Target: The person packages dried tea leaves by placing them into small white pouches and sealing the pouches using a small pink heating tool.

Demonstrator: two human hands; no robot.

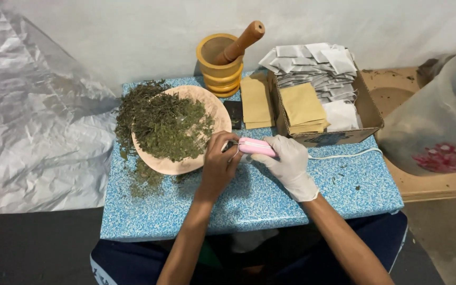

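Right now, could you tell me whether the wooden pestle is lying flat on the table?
No, the pestle stands tilted inside the wooden mortar, behind the plate of dried leaves.

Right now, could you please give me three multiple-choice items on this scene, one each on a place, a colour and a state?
1. Where does the pestle stand?
A. In the mortar
B. In the box
C. On the plate

2. What colour is the sealer?
A. Green
B. Pink
C. Black

3. Which of the hands is gloved?
A. Left hand
B. Right hand
C. Both

Key: 1 A, the pestle leans inside the mortar behind the plate; 2 B, the sealer between the hands is pink with a white cord; 3 B, the right hand wears a white glove and the left hand is bare.
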